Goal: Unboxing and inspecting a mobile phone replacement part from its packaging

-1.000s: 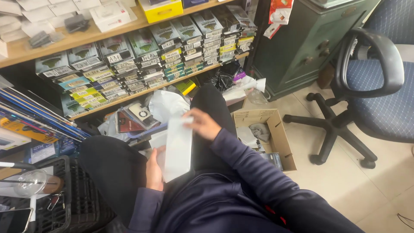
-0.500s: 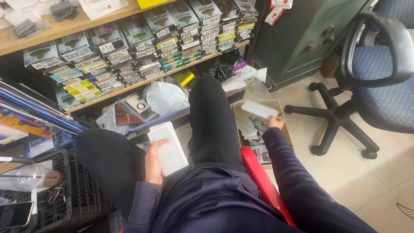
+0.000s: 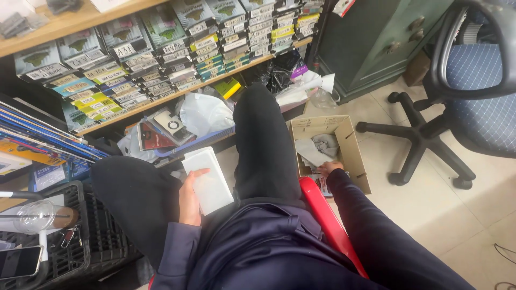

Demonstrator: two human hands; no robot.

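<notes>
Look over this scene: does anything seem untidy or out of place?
Yes. Crumpled white bags and a black bag are stuffed under the shelf, and loose wrapping lies jumbled in the cardboard box on the floor.

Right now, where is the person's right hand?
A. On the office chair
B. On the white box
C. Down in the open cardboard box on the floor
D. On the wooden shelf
C: the right hand reaches into the cardboard box, while the left hand holds the white box.
</notes>
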